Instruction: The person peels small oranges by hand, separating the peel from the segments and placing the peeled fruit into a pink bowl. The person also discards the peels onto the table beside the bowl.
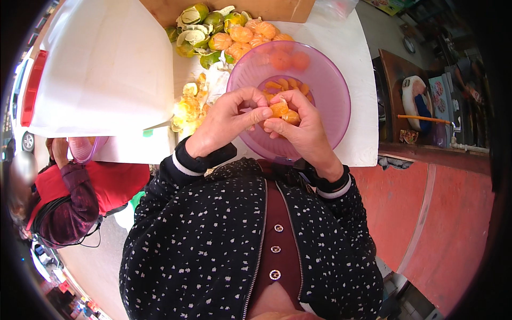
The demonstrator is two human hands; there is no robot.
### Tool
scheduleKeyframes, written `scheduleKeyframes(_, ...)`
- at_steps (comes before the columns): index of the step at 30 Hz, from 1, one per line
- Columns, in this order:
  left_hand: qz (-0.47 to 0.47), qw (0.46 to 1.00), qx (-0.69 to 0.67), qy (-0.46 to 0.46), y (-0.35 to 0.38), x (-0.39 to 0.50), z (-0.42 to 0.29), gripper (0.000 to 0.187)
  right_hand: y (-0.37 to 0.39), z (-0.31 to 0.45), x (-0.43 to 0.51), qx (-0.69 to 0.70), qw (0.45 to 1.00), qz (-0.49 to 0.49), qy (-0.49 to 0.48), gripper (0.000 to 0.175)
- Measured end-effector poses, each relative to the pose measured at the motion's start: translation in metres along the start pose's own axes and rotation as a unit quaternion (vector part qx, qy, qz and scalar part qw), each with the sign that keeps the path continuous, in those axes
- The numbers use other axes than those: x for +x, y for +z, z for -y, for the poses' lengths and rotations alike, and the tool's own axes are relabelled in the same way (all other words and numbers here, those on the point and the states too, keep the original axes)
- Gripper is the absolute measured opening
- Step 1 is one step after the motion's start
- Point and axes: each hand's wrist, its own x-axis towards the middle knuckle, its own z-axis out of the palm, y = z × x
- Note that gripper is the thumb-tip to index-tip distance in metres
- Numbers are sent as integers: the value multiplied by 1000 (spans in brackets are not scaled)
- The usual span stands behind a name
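Observation:
Both hands are over a pink translucent plastic basin [336, 100]. My right hand [306, 120] holds peeled mandarin segments [291, 116] between thumb and fingers. My left hand [236, 116] touches the same fruit from the left with bent fingers and thumb tip; whether it grips a piece, I cannot tell. Loose mandarin segments [294, 84] lie on the basin's bottom. Beyond the basin's far left rim are whole peeled mandarins [241, 34], partly seen through its wall, and beside them green-skinned mandarins [193, 16], some with loosened peel.
A large white container [108, 72] with a red handle stands at the left on the white table [360, 80]. Orange scraps [188, 108] and a crumpled white tissue [218, 80] lie beside it. A cardboard box [240, 10] is behind the fruit. Another person [80, 192] works at the left.

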Motion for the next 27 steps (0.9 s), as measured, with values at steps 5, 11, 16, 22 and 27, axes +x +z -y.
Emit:
scheduleKeyframes(5,-99,960,224,136,12,-3,6,12,-1,-2,0,5,1000,-16,6,26)
scheduleKeyframes(11,-132,934,243,225,18,0,11,15,-1,-10,0,44,999,-30,-14,18)
scheduleKeyframes(16,-92,986,-9,136,18,1,13,12,-14,-10,-2,168,985,13,40,19)
scheduleKeyframes(22,-19,988,-135,68,9,4,12,12,-20,-11,1,222,972,59,53,24)
scheduleKeyframes(27,-13,973,-221,61,11,4,12,13,-22,-12,3,251,964,75,49,27)
